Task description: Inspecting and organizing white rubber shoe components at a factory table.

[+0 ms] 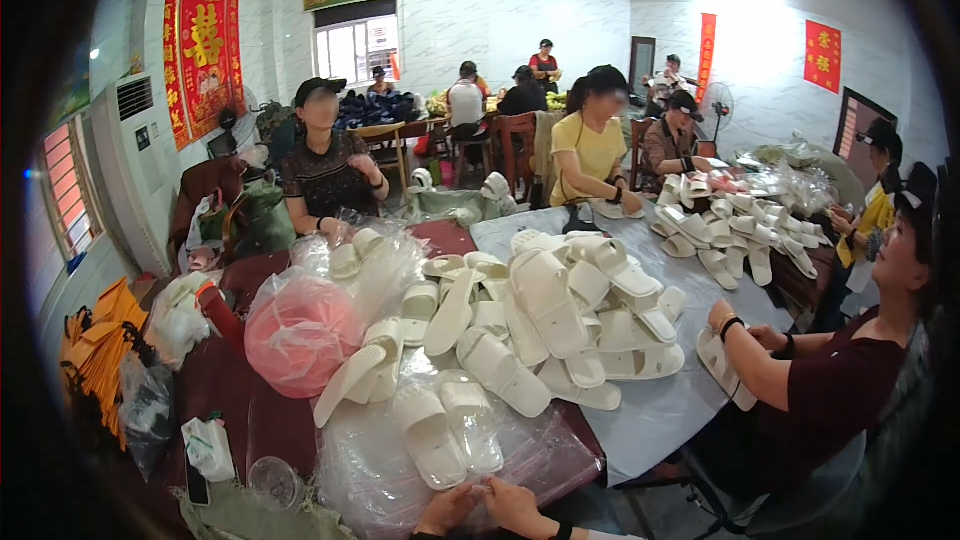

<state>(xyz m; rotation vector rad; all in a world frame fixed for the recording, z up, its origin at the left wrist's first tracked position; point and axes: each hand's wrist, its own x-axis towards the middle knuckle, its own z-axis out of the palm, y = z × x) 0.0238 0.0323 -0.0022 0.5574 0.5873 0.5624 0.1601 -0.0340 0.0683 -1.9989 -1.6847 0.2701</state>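
Observation:
At the near table edge, my left hand point(448, 511) and my right hand point(512, 507) are close together, fingers pinched on the near end of a clear plastic bag point(478, 477). Just beyond them lies a pair of cream slippers, the left slipper point(431, 437) and the right slipper point(470, 424) side by side with toes toward me. Shiny film covers at least part of the right one; how far the bag encloses the pair is hard to see. More clear plastic sheets point(365, 475) spread under and around the pair.
A large heap of cream slippers point(550, 300) fills the table beyond. Left of it sit a pink bundle in plastic point(305, 330), a tissue pack point(208, 450), a phone point(198, 487) and a clear round tub point(274, 480). A co-worker point(840, 370) sits at right, handling a slipper.

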